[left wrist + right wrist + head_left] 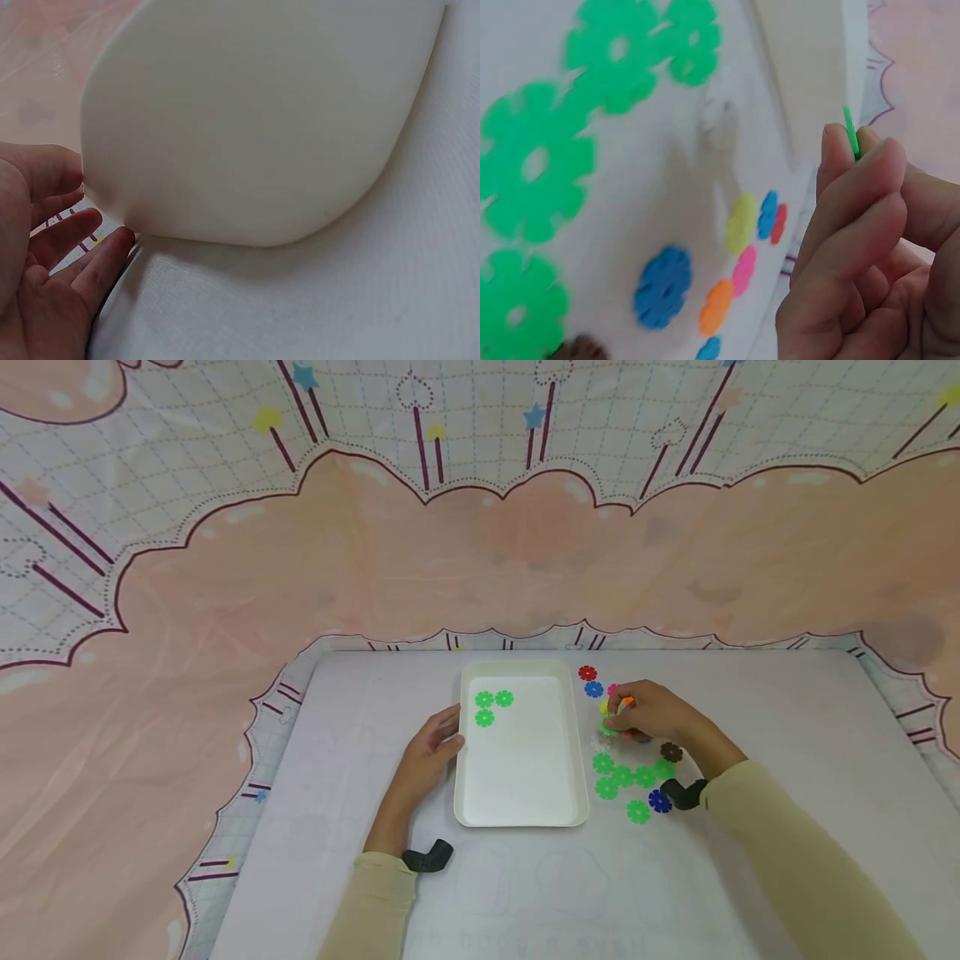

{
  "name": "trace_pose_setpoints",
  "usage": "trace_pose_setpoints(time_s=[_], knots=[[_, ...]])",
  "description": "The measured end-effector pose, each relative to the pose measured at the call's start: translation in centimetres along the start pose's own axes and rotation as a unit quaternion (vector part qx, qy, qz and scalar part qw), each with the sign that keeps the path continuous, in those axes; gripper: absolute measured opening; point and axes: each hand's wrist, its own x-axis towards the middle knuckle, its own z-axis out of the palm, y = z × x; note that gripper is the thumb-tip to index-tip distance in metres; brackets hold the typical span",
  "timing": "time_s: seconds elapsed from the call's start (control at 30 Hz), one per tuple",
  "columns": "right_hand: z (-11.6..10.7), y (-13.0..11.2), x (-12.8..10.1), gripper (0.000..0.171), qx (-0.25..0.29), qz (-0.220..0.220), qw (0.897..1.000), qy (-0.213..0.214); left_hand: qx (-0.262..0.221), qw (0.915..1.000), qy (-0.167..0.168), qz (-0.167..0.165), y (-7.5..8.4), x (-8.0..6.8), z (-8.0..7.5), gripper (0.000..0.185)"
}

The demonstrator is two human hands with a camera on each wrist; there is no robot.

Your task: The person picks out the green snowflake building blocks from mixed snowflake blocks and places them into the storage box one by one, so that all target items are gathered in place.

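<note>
My left hand rests its fingertips against the left side of a white tray. In the left wrist view the fingers touch the tray's outer wall. Inside the tray lie several green notched plastic discs, grouped at the upper left. Right of the tray, my right hand pinches one green notched disc between thumb and fingertips, held edge-on above the table. Below that hand is a cluster of loose green discs, seen close up in the right wrist view.
Other discs lie right of the tray: red, light blue, brown, dark blue and a clear one. Yellow, pink and orange discs sit partly behind the right hand in the head view. A patterned cloth hangs behind the white table.
</note>
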Motion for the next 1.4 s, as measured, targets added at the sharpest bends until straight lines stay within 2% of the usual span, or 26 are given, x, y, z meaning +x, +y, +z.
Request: trace_pose_setpoints(time_s=[0.4,0.73,1.07,1.4], knots=[[1.6,-3.6,1.5,0.026,0.085,-0.016,0.996,0.014,0.002,1.0,0.004,0.0,0.1,-0.1,0.0,0.054],[3.9,-6.5,3.2,0.022,0.167,-0.009,0.985,0.032,-0.003,1.0,0.001,0.003,-0.1,0.0,0.0,0.055],[6.3,-8.3,4.6,0.025,0.191,0.011,0.981,0.02,-0.004,1.0,0.001,-0.001,0.1,-0.1,0.0,0.055],[8.6,-9.0,6.0,0.024,0.192,0.045,0.979,0.044,-0.01,0.9999,-0.005,-0.006,0.2,-0.2,-0.2,0.053]])
